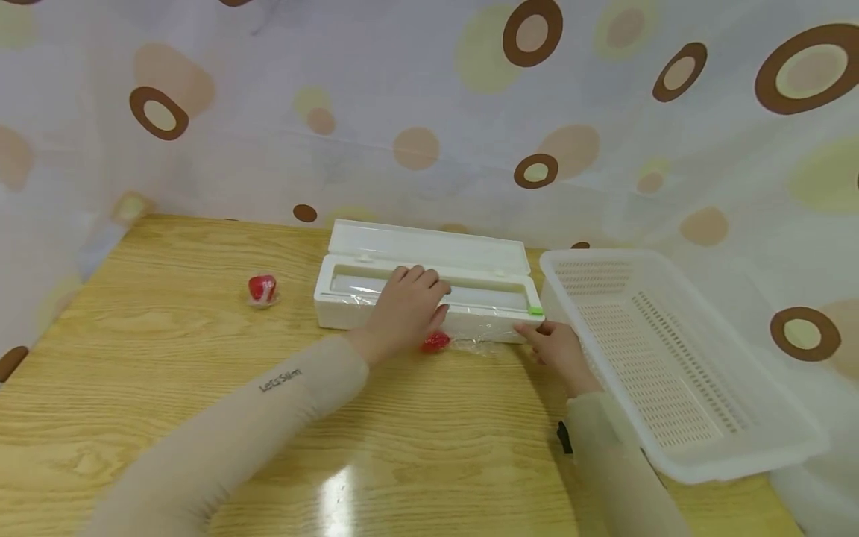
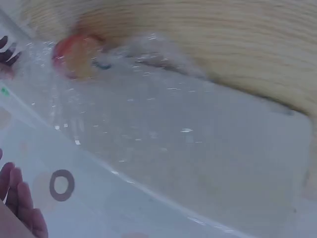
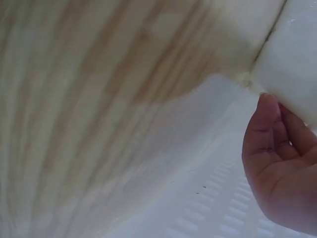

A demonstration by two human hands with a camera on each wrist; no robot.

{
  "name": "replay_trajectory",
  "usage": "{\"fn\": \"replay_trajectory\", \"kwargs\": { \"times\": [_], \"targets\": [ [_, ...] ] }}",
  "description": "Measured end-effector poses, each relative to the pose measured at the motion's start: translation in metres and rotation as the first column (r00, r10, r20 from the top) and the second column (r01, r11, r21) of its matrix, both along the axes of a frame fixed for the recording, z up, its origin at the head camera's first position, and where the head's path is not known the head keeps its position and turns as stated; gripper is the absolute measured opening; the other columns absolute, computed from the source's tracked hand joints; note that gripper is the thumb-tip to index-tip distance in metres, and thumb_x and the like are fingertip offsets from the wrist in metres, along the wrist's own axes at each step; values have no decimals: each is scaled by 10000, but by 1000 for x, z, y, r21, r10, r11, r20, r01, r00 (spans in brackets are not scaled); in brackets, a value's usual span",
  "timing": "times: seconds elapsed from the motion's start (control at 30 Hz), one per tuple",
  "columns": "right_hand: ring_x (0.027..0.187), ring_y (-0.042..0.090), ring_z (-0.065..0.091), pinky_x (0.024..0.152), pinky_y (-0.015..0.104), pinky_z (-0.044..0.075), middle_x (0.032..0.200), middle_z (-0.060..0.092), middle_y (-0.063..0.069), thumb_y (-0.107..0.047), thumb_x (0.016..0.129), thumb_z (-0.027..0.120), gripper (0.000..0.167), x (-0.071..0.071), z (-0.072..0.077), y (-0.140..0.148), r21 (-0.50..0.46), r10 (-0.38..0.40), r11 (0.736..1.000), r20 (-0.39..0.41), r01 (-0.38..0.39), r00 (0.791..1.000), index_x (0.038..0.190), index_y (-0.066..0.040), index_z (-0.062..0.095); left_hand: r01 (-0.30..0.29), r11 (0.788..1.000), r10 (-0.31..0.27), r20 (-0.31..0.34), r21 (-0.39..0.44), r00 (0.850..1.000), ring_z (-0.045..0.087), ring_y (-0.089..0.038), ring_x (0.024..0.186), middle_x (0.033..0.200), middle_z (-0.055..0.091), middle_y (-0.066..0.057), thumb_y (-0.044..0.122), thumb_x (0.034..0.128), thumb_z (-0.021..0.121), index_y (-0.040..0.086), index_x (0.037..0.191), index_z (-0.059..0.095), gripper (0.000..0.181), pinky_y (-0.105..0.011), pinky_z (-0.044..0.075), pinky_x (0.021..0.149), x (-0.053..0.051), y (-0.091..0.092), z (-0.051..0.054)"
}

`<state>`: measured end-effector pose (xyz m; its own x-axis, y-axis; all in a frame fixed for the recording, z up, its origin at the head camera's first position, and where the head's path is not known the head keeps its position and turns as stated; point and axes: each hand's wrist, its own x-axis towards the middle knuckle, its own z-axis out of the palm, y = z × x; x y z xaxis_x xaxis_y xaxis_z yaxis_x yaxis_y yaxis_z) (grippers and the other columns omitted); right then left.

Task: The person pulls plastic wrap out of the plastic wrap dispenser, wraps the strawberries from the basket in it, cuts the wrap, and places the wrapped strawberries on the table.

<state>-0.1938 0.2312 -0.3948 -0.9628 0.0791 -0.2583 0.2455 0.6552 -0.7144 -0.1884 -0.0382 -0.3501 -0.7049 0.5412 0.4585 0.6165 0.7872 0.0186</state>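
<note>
A long white cling film dispenser (image 1: 403, 304) stands on the table with its lid (image 1: 429, 246) raised behind it. Clear cling film (image 2: 143, 104) drapes down its front. Against that front, by the film, sits a small red-and-yellow apple (image 2: 77, 57), partly hidden in the head view. My left hand (image 1: 412, 302) is over the dispenser's middle, above the apple, its fingers extended and holding nothing visible. At the dispenser's right front corner, below a green slider (image 1: 535, 310), the thumb and curled fingers of my right hand (image 3: 285, 158) appear to pinch the film's edge.
A red fruit wrapped in film (image 1: 262, 289) lies on the wooden table (image 1: 201, 388) at the left. The white slotted basket (image 1: 671, 358) stands close to my right forearm. Behind everything hangs a patterned curtain (image 1: 403, 89). A small black object (image 1: 564, 438) shows beside the right sleeve.
</note>
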Motion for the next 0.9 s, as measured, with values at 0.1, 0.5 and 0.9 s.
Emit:
{"fn": "replay_trajectory", "kwargs": {
  "times": [0.1, 0.5, 0.9],
  "targets": [
    [511, 100, 389, 532, 267, 380, 547, 433, -51, -497, 898, 542, 538, -1, -3, 2, 35, 2, 999, -16, -1, 1000, 1042, 15, 619, 2, 999, 7, 176, -48, 984, 555, -190, 999, 1050, 635, 3, 288, 933, 556, 167, 1084, 636, 209, -345, 413, 901, -9, 28, 14],
    [572, 129, 441, 555, 261, 392, 597, 476, -24, -474, 900, 554, 502, -6, -9, 1, 102, 1, 995, -83, 8, 997, 969, 14, 650, -23, 999, 40, 423, -45, 905, 569, -173, 1018, 1086, 641, 20, 312, 951, 531, 197, 1152, 628, 251, -333, 433, 908, -41, 77, 19],
    [538, 129, 423, 520, 267, 375, 570, 472, -12, -404, 925, 547, 445, -3, -7, 3, 141, 26, 990, -105, -11, 994, 904, 27, 655, 160, 986, -124, 452, -42, 883, 514, -174, 1131, 1262, 528, -25, 51, 968, 453, 278, 1414, 408, 503, -276, 458, 918, -39, 106, -1]
  ]
}}
